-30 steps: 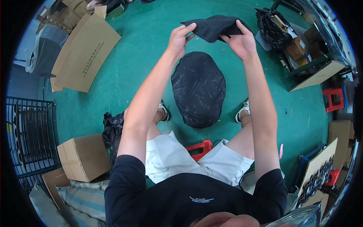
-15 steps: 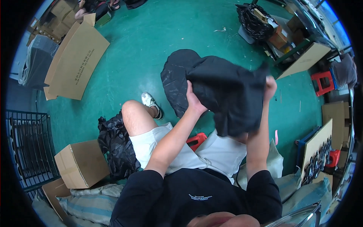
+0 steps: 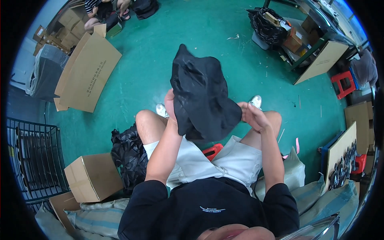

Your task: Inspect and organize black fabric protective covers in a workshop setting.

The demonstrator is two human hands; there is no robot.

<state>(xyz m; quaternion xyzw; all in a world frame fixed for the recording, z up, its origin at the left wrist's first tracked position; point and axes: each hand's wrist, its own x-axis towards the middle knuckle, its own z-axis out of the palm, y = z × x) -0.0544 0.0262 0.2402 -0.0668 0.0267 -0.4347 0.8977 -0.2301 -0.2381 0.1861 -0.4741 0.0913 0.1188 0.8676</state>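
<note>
A dark, limp piece of black cloth-like material point(image 3: 202, 94) hangs in front of me above the floor, its surface creased and slightly shiny. I cannot tell whether it is a bag or a cover. My left hand point(image 3: 170, 107) grips its left edge, with most of the fingers hidden behind the material. At its right corner is my right hand point(image 3: 255, 117), fingers apart and stretched toward the material; the fingertips reach its edge.
Crumpled black plastic point(image 3: 130, 158) lies left of my leg beside a cardboard box point(image 3: 94, 177). A large open carton point(image 3: 94, 74) stands farther left. Woven sacks point(image 3: 98, 220) flank me. A red stool point(image 3: 343, 85) stands at the right. Another person point(image 3: 95, 14) sits at the far left.
The black material has swung left and now hangs as one piece between my hands. My right hand has come down and left, its fingers opening. My left hand has shifted left.
</note>
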